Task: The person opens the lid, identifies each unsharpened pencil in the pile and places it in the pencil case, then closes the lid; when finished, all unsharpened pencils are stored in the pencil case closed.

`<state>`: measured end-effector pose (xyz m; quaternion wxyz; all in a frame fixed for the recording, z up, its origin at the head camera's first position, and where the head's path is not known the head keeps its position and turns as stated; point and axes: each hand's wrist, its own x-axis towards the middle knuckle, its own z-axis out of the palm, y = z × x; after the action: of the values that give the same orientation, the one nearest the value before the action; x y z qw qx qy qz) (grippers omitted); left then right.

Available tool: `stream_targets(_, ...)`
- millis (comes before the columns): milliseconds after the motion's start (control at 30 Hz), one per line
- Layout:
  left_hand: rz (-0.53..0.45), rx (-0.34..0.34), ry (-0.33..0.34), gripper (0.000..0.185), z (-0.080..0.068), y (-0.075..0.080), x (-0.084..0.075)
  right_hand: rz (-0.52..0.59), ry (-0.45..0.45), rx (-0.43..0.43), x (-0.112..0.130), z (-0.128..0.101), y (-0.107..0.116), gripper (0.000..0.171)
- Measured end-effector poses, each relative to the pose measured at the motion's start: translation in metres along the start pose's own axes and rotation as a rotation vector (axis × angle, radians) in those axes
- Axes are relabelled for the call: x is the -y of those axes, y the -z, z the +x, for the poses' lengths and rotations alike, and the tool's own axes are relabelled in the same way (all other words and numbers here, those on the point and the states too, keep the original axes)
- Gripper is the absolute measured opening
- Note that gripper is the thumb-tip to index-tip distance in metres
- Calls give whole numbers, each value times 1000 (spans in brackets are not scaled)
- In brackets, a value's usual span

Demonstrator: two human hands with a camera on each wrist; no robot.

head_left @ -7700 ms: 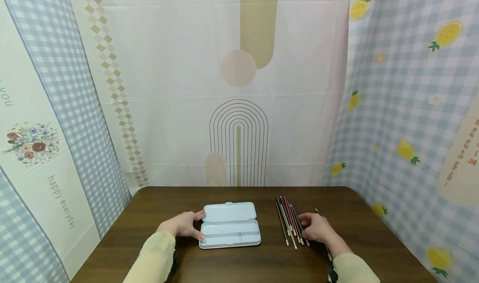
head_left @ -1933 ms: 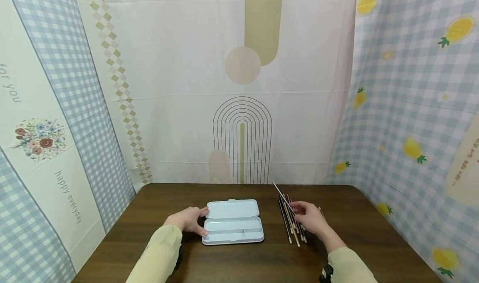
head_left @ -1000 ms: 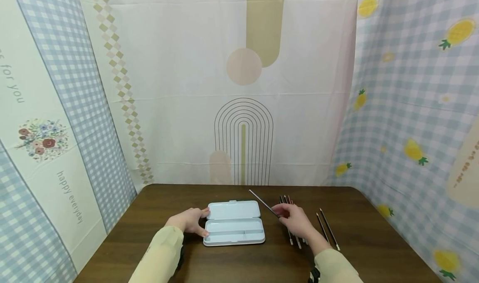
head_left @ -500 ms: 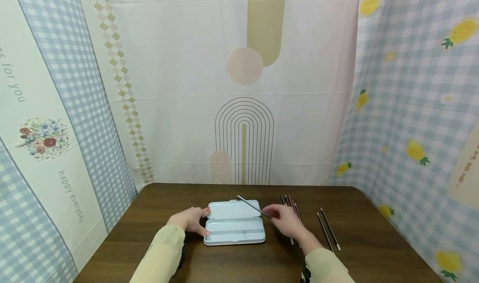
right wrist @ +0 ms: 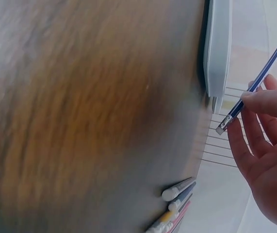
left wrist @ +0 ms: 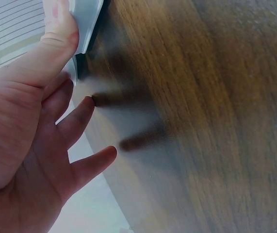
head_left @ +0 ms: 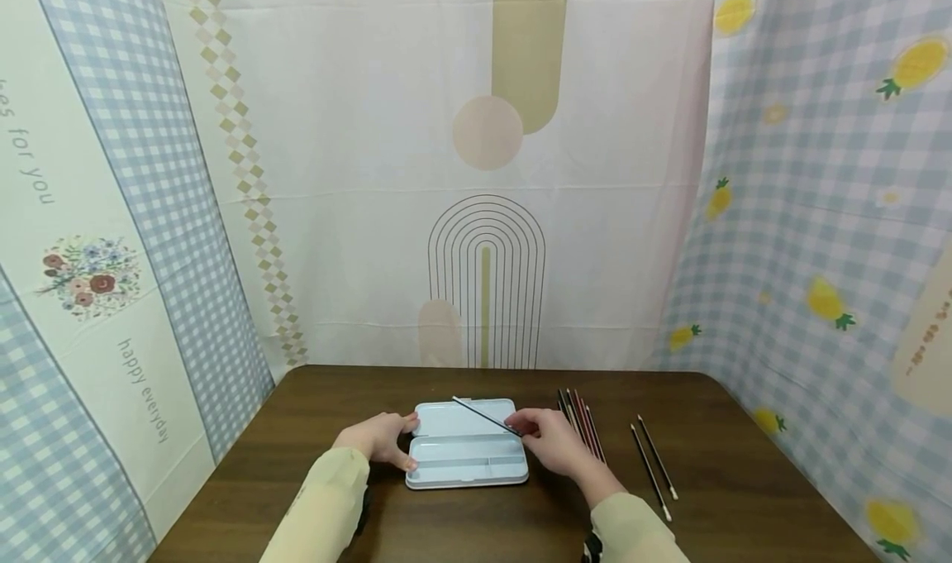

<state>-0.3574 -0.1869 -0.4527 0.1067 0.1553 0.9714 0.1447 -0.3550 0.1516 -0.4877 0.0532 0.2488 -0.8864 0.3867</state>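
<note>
Holding one pencil [head_left: 485, 415] over one case [head_left: 465, 457]

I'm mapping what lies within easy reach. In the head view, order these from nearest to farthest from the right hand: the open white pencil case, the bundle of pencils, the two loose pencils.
1. The open white plastic pencil case, just left of the right hand.
2. The bundle of red and dark pencils, just right of it; too close to the case to rank firmly.
3. The two loose dark pencils, farther right on the table.
</note>
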Motion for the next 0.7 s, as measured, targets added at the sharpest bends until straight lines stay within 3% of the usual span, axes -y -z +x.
stream_targets(700,-7,-4,-9,86,3,-3,2,37,21,33,20,9,-22,34)
